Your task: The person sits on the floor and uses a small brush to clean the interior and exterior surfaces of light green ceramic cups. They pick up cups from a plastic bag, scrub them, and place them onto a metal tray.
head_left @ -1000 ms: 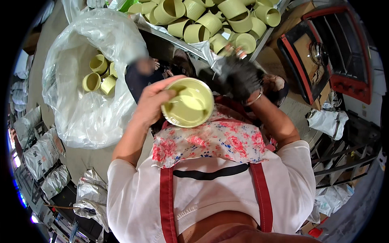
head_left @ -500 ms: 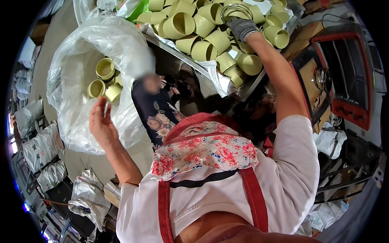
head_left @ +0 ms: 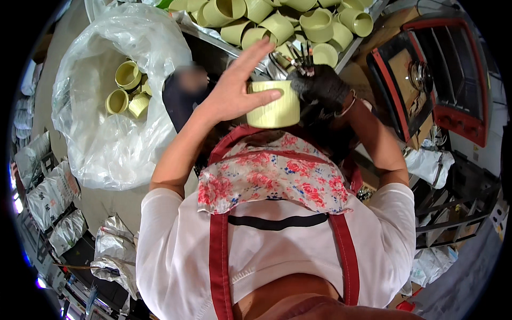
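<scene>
A pale yellow-green ribbed cup [head_left: 274,109] is held upright in front of my apron. My right hand [head_left: 320,88], in a dark glove, grips it at its right rim. Thin metal wire rings [head_left: 305,60] stick up beside the gloved fingers; how they are held is hard to make out. Bare, my left hand [head_left: 234,90] is at the cup's left side with fingers stretched out. Its thumb lies across the cup's near wall. Beyond both hands, many similar cups [head_left: 316,25] lie heaped on a metal-edged tray [head_left: 349,53].
To the left stands a large clear plastic bag [head_left: 101,154], with several cups [head_left: 128,74] inside. A red-framed oven-like appliance [head_left: 464,122] is on the right, next to more metal rings [head_left: 421,77]. Another person's dark-clothed knee [head_left: 178,104] is close beyond my left arm.
My right hand has come back from the heap toward my body, now with a cup. My left hand has moved from beside the bag to the cup. The view has shifted slightly.
</scene>
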Tool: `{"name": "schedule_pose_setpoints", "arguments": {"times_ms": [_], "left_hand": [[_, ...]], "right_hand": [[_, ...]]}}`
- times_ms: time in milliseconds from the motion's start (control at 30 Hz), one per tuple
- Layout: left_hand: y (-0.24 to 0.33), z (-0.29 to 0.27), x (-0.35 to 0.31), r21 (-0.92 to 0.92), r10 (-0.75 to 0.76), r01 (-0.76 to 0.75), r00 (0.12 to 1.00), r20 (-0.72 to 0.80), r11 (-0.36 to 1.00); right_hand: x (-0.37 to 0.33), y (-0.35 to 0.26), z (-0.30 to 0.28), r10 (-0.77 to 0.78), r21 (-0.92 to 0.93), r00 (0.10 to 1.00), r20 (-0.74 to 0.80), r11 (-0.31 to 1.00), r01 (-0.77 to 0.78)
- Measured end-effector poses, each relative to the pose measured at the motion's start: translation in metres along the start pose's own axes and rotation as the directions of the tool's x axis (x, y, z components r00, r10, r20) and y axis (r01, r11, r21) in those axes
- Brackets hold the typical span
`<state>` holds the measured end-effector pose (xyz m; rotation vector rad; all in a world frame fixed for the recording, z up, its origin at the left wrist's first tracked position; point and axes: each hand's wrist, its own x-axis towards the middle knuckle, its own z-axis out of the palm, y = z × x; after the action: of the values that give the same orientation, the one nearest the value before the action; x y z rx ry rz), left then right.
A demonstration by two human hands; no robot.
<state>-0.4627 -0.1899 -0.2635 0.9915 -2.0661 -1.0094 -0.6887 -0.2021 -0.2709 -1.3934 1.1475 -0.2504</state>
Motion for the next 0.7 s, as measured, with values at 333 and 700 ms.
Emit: {"name": "schedule_pose_setpoints", "arguments": {"times_ms": [333,700], "left_hand": [[0.009,0.035,-0.06,-0.157,-0.286,0.3,0.953,0.104,0.941],[-0.004,0.043,-0.076,-0.49,-0.354,0.391,0.919,0.171,0.779]], "right_hand": [[-0.032,0.056,0.077,-0.635,-0.67,0.77,-0.054,0.596,0.444],[-0.029,0.067,0.093,-0.535,-0.499,0.833,-0.141,0.765,0.407]]}}
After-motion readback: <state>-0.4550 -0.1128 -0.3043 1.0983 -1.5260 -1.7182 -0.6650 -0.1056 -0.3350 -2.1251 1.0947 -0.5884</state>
